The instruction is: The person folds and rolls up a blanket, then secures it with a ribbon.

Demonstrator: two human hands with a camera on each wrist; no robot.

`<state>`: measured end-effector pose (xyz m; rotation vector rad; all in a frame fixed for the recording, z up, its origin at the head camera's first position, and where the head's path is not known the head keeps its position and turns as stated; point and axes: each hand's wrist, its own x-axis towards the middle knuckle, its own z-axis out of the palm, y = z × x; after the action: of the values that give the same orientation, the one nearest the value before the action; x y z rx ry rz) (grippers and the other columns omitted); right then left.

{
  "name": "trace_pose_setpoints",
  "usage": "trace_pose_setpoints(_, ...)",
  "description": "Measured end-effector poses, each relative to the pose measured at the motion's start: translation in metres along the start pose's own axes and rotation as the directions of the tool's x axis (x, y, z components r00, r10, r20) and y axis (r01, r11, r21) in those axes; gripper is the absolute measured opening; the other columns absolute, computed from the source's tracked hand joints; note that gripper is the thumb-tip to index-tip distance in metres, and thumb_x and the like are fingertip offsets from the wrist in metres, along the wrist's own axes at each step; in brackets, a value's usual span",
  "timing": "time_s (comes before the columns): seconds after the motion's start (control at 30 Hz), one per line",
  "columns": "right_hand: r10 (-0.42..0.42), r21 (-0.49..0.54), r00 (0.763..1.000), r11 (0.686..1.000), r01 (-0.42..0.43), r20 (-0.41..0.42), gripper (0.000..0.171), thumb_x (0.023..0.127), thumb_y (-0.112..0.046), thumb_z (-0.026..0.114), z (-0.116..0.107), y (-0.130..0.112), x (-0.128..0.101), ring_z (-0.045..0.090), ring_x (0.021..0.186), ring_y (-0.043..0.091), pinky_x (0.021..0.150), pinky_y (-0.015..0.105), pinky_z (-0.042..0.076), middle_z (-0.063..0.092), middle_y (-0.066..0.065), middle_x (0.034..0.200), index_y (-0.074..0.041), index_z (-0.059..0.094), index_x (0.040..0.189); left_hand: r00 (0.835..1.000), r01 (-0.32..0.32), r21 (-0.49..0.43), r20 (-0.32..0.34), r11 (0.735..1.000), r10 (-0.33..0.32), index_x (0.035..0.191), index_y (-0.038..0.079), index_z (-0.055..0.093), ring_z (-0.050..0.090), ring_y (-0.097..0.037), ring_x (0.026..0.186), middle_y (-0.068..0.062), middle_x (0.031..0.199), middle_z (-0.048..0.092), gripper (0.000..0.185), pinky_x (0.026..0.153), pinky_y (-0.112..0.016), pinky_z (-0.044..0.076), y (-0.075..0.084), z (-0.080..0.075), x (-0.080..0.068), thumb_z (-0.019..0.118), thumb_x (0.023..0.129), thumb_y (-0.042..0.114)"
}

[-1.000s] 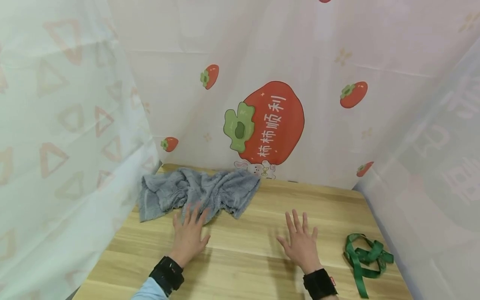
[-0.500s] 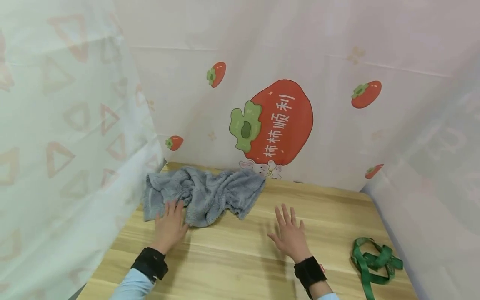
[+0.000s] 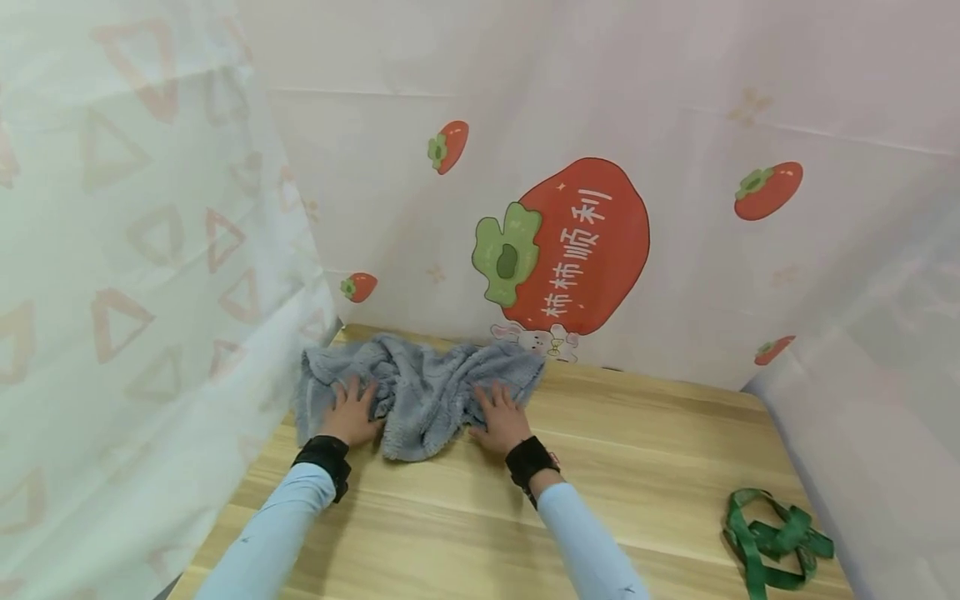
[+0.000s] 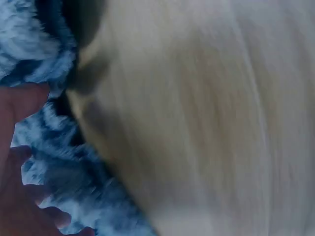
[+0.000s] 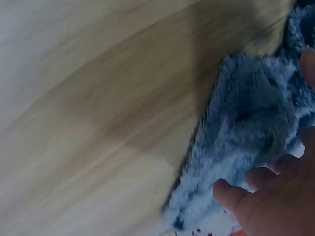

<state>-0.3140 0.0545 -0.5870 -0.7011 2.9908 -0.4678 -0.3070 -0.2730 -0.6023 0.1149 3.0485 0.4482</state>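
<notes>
1. Here's the towel [image 3: 427, 392], grey, rumpled and fluffy, lying along the back of the table [image 3: 637, 475] toward the left, its far edge right up near the back sheet [image 3: 675, 108].
2. Left hand [image 3: 351, 414] over the towel's left part! Fingers spread forward, thumb pointing in toward the middle: a released hand, with the towel beneath it.
3. And the right hand [image 3: 502, 421] matches it over the towel's right part, fingers fanned out and loose, also released.
4. The wrist views put fingertips right above the blue-looking pile; whether they press into it, I cannot tell.
5. Between the hands, a fold of towel bulges toward the person, its near edge drooping onto the bare wood.
6. Black bands circle both wrists, left band [image 3: 324, 461] and right band [image 3: 529, 467], with pale blue sleeves [image 3: 262, 533] behind them.
7. Over on the right side of the table, well apart from both hands, a green ribbon [image 3: 791, 531] lies in loose loops.
8. Behind it all, a big red persimmon print [image 3: 615, 250] with white characters, a rabbit [image 3: 534, 340] just below, and a triangle-patterned sheet [image 3: 150, 250] on the left.
</notes>
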Motion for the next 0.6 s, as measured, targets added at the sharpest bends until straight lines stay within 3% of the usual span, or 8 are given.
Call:
trace_pose_setpoints(0.13, 0.025, -0.039, 0.999, 0.999, -0.024, 0.027, 0.071, 0.096, -0.041, 0.064, 0.021, 0.002, 0.015, 0.029, 0.147, 0.045, 0.105, 0.064, 0.041, 0.031, 0.022, 0.16, -0.015, 0.034, 0.155, 0.999, 0.023, -0.027, 0.044, 0.999, -0.022, 0.153, 0.01, 0.034, 0.01, -0.063, 0.144, -0.03, 0.16, 0.019, 0.065, 0.101, -0.079, 0.029, -0.002, 0.018, 0.008, 0.059, 0.097, 0.031)
trace_pose_setpoints(0.3, 0.027, -0.118, 1.0, 0.993, -0.027, -0.005, 0.061, 0.099, -0.038, 0.06, 0.033, 0.013, 0.008, 0.033, 0.147, 0.041, 0.109, 0.059, 0.04, 0.036, 0.019, 0.158, -0.013, 0.041, 0.151, 0.997, -0.033, -0.004, -0.073, 0.999, 0.033, 0.15, 0.009, 0.04, 0.021, -0.063, 0.14, -0.03, 0.155, 0.03, 0.059, 0.1, -0.077, 0.032, 0.0, 0.026, 0.003, 0.058, 0.098, 0.031)
trace_pose_setpoints(0.4, 0.01, -0.089, 1.0, 0.996, -0.01, -0.007, 0.058, 0.1, -0.035, 0.06, 0.029, 0.015, -0.006, 0.032, 0.147, 0.042, 0.11, 0.061, 0.038, 0.036, 0.019, 0.158, -0.012, 0.043, 0.15, 0.993, -0.06, 0.001, -0.097, 0.998, 0.059, 0.148, 0.008, 0.042, 0.023, -0.063, 0.139, -0.032, 0.152, 0.034, 0.057, 0.1, -0.077, 0.032, 0.007, 0.021, -0.008, 0.059, 0.097, 0.03)
trace_pose_setpoints(0.6, -0.036, -0.05, 0.999, 0.998, 0.036, -0.008, 0.056, 0.099, -0.03, 0.062, 0.022, 0.021, -0.055, 0.033, 0.145, 0.047, 0.107, 0.066, 0.037, 0.038, 0.023, 0.156, -0.009, 0.046, 0.148, 0.994, -0.1, 0.033, -0.049, 0.994, 0.102, 0.145, 0.005, 0.048, 0.028, -0.062, 0.138, -0.032, 0.151, 0.038, 0.061, 0.099, -0.075, 0.036, 0.021, 0.017, -0.044, 0.068, 0.093, 0.03)
